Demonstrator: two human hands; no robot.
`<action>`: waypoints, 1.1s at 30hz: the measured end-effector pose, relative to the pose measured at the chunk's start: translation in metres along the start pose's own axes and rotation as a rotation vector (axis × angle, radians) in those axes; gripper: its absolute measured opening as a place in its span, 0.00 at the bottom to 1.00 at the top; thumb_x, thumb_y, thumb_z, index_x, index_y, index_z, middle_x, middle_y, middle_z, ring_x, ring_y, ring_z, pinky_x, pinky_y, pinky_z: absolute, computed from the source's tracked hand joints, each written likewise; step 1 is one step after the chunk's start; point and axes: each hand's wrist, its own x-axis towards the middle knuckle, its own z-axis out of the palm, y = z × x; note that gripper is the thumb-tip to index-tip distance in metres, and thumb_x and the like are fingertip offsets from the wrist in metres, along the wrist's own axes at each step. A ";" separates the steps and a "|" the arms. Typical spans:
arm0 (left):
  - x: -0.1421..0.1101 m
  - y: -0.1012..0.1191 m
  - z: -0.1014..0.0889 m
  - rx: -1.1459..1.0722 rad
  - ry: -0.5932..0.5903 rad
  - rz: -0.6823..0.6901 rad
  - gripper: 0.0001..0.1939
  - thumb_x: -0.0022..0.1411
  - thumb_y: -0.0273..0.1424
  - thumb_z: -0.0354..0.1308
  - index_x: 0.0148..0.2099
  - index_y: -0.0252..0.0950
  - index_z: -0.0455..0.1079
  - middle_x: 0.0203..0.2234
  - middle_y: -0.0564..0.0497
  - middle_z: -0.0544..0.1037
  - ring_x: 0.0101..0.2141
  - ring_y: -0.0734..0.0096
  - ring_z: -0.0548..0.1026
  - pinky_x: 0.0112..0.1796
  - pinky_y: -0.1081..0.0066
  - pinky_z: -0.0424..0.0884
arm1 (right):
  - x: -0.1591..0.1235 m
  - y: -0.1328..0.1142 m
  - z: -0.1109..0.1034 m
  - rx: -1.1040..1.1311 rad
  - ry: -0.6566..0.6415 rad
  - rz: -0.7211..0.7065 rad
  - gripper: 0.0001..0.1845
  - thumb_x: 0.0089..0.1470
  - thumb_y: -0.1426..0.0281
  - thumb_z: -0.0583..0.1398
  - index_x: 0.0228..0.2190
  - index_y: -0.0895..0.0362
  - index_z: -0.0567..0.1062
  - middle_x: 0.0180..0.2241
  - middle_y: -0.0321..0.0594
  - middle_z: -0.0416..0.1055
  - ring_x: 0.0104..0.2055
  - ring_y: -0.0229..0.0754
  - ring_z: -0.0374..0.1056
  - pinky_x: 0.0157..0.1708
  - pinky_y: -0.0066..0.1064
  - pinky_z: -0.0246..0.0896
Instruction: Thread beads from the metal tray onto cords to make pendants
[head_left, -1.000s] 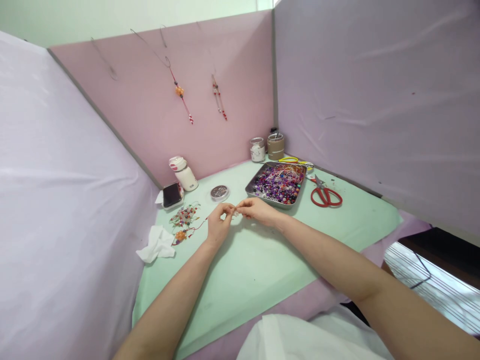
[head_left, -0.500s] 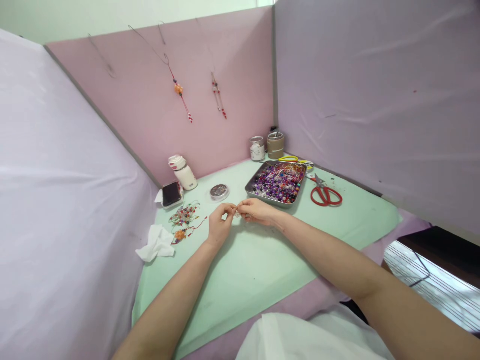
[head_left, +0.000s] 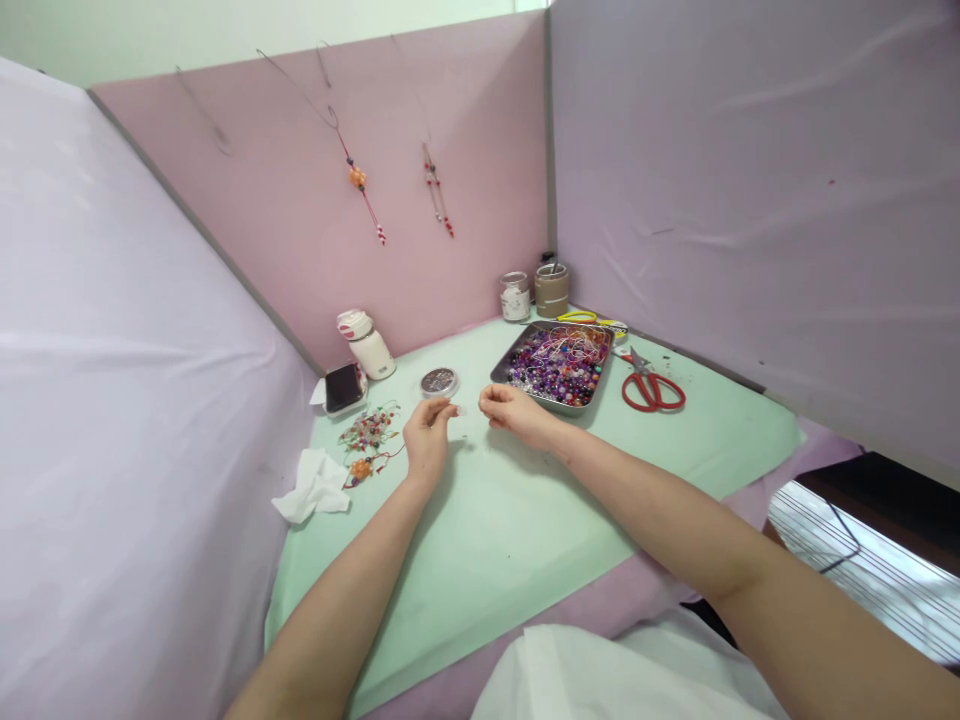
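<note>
Over the middle of the green tabletop, my left hand (head_left: 427, 435) has thumb and forefinger pinched together. What lies in that pinch is too small to name. A short way to its right, my right hand (head_left: 514, 412) is also closed in a pinch, at the near left corner of a metal tray (head_left: 551, 406). Its held thing, if any, cannot be made out. Faint clear specks show in the gap between the hands. Behind my left hand sits a small round dish of dark bits (head_left: 439, 381). Mixed beads (head_left: 559, 368) and loose cord fill the tray.
Red-handled scissors (head_left: 652, 390) lie right of the tray, yellow-handled ones (head_left: 577, 316) behind it. Two jars (head_left: 515, 298) stand at the back. Leftward are a white bottle (head_left: 371, 345), a phone (head_left: 343, 388), beaded strings (head_left: 369, 430) and a crumpled tissue (head_left: 313, 487). Beaded charms (head_left: 358, 178) hang on the pink wall.
My hands, which met at the fingertips around a small pale thing, have parted. The left has moved a little to the left, and the right is slightly raised.
</note>
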 end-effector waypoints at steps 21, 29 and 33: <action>-0.007 0.026 0.008 -0.341 -0.313 -0.224 0.11 0.49 0.31 0.55 0.19 0.34 0.60 0.36 0.49 0.70 0.29 0.78 0.64 0.27 0.75 0.60 | 0.004 -0.002 -0.009 0.518 -0.185 0.238 0.07 0.49 0.75 0.60 0.27 0.59 0.65 0.25 0.34 0.66 0.22 0.29 0.59 0.22 0.21 0.52; -0.013 0.025 0.014 -0.365 -0.383 -0.323 0.10 0.51 0.35 0.58 0.25 0.35 0.66 0.26 0.52 0.69 0.28 0.77 0.64 0.29 0.76 0.59 | 0.003 0.000 -0.005 0.410 -0.152 0.166 0.10 0.43 0.77 0.61 0.23 0.58 0.62 0.19 0.30 0.60 0.19 0.28 0.50 0.19 0.22 0.42; -0.012 0.023 0.018 -0.437 -0.361 -0.330 0.10 0.50 0.34 0.60 0.23 0.34 0.66 0.25 0.52 0.69 0.27 0.78 0.64 0.30 0.75 0.59 | 0.005 0.003 -0.003 0.400 -0.048 0.111 0.12 0.40 0.76 0.62 0.24 0.57 0.62 0.18 0.29 0.59 0.19 0.28 0.50 0.19 0.22 0.41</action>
